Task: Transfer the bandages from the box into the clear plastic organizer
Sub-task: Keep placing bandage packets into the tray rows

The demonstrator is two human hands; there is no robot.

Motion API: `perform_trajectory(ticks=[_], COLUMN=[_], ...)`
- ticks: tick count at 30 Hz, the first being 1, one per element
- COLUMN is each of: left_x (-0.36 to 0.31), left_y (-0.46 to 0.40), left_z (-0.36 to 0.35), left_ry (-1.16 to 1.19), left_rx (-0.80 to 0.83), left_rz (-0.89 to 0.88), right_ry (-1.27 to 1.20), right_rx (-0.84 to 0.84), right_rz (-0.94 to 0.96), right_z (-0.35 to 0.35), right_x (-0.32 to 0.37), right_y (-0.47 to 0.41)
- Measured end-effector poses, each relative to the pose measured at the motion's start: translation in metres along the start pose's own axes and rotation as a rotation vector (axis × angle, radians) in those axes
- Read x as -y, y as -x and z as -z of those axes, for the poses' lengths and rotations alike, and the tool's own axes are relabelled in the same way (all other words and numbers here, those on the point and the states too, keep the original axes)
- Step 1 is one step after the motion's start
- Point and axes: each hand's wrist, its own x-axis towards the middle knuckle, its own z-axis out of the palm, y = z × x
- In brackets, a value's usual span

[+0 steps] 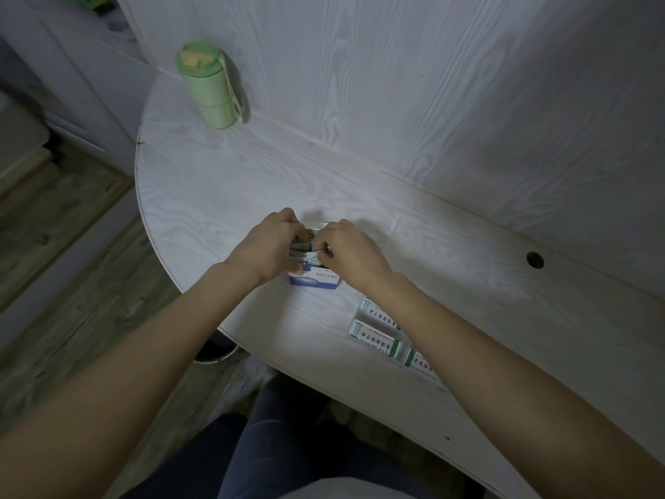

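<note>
A small blue and white bandage box [313, 280] stands open on the white table, near its front edge. A bunch of wrapped bandages [305, 251] sticks up out of it. My left hand [272, 243] grips the bandages and the box's left side. My right hand [347, 251] pinches the bandages from the right. The clear plastic organizer [381, 336] lies to the right of the box, partly hidden under my right forearm, and holds green and white packets.
A green drinking bottle [210, 90] stands at the table's far left, against the white wood-grain wall. A round cable hole [534, 260] is in the table [223, 196] at the right. The table's curved edge drops to a wooden floor on the left.
</note>
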Motion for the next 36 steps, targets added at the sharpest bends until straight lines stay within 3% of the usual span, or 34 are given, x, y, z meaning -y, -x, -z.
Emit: perform_trajectory(ticks=[6, 9, 12, 16, 20, 25, 30, 36], left_x=[0.001, 0.001, 0.001, 0.002, 0.002, 0.000, -0.018, -0.036], left_y=[0.000, 0.000, 0.000, 0.000, 0.000, 0.001, -0.002, -0.014], left_z=[0.000, -0.001, -0.001, -0.002, -0.002, -0.004, -0.004, 0.000], left_ry=[-0.005, 0.001, 0.008, 0.016, 0.011, 0.082, 0.164, 0.330], left_rx=[-0.008, -0.012, -0.011, -0.015, -0.023, -0.021, -0.137, -0.004], left_rz=[0.000, -0.001, 0.002, 0.005, -0.005, 0.031, 0.053, 0.031], right_ry=[0.236, 0.231, 0.022, -0.292, -0.399, -0.446, -0.563, -0.898], right_rx=[-0.126, -0.195, -0.152, -0.106, -0.098, -0.192, -0.299, -0.366], right_rz=[0.004, 0.008, 0.000, -0.174, -0.198, -0.236, -0.257, -0.377], right_z=[-0.002, -0.003, -0.004, 0.005, 0.017, 0.020, 0.026, 0.040], right_x=[0.001, 0.002, 0.002, -0.004, -0.005, -0.012, -0.012, -0.021], right_y=[0.003, 0.007, 0.008, 0.006, 0.007, 0.008, 0.011, 0.016])
